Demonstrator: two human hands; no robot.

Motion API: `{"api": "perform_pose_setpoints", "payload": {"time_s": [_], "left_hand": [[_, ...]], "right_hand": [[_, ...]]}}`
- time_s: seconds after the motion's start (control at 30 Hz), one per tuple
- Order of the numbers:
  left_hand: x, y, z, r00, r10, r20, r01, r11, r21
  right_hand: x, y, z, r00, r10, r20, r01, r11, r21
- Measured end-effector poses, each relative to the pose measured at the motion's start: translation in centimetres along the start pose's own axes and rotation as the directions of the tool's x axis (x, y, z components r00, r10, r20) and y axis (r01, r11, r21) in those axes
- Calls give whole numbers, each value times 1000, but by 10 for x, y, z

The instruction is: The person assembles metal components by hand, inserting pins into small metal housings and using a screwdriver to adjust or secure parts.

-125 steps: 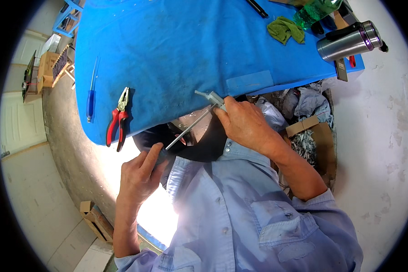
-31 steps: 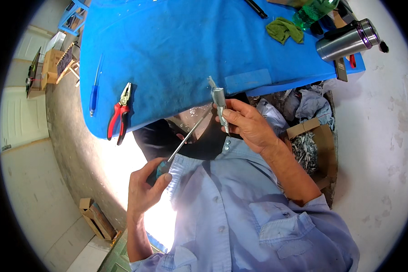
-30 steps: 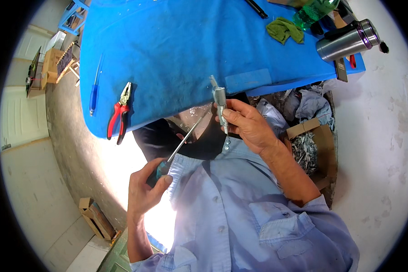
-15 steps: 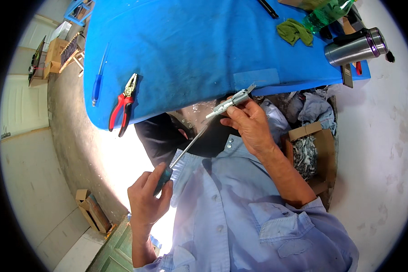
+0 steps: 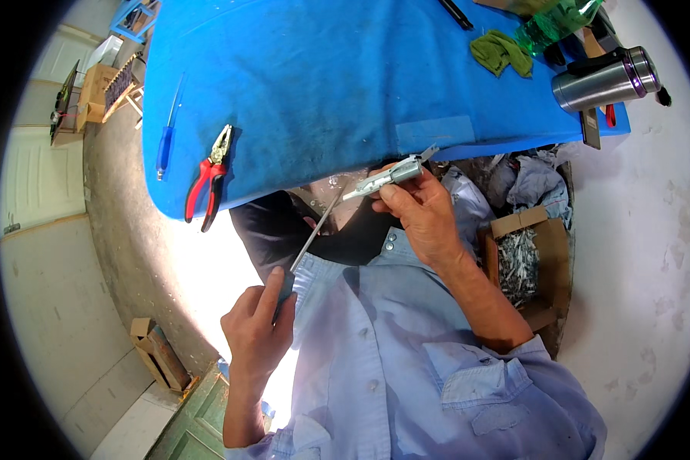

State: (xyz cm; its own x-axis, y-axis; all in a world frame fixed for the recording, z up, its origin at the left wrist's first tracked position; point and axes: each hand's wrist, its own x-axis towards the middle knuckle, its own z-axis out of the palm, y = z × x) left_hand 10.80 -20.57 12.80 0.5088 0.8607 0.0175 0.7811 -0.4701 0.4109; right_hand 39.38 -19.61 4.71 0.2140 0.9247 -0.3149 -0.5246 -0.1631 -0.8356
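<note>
My left hand [image 5: 258, 322] is wrapped round the dark handle of a screwdriver [image 5: 314, 234], whose long metal shaft points up and to the right. In my right hand [image 5: 422, 211] is a small silvery-white metal part [image 5: 391, 179], long and narrow, with a thin tab sticking out at its upper right end. My thumb presses on its near side; the other fingers are mostly hidden behind it. The screwdriver's tip is close to the part's left end; whether they touch I cannot tell. Both hands are held above my lap, near the table's front edge.
On the blue-covered table [image 5: 307, 92] lie red-and-black pliers [image 5: 207, 180], a blue screwdriver [image 5: 165, 146], a green cloth [image 5: 501, 54], a green bottle [image 5: 560, 27] and a steel flask [image 5: 606, 80]. Below right stands a cardboard box [image 5: 552, 261] of small metal pieces.
My left hand has shifted slightly right and the screwdriver has swung steeper, its tip moving up and left beside the part. The metal part in my right hand has tilted slightly flatter.
</note>
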Motion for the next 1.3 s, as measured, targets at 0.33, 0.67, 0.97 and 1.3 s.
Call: {"api": "perform_pose_setpoints", "payload": {"time_s": [0.33,0.67,0.97,1.3], "left_hand": [[3,5,-7,993,-44,-108,33,995,-99],[-10,0,-4,946,-159,-282,75,955,-287],[9,22,29,988,-29,-149,-13,961,-276],[11,21,23,998,-52,-47,42,980,-194]], "right_hand": [[4,-13,10,994,-88,-68,94,991,90],[4,-7,8,994,68,-91,-60,994,87],[-7,-9,28,976,137,-171,-137,990,14],[-13,-1,31,979,137,-152,-141,990,-12]]}}
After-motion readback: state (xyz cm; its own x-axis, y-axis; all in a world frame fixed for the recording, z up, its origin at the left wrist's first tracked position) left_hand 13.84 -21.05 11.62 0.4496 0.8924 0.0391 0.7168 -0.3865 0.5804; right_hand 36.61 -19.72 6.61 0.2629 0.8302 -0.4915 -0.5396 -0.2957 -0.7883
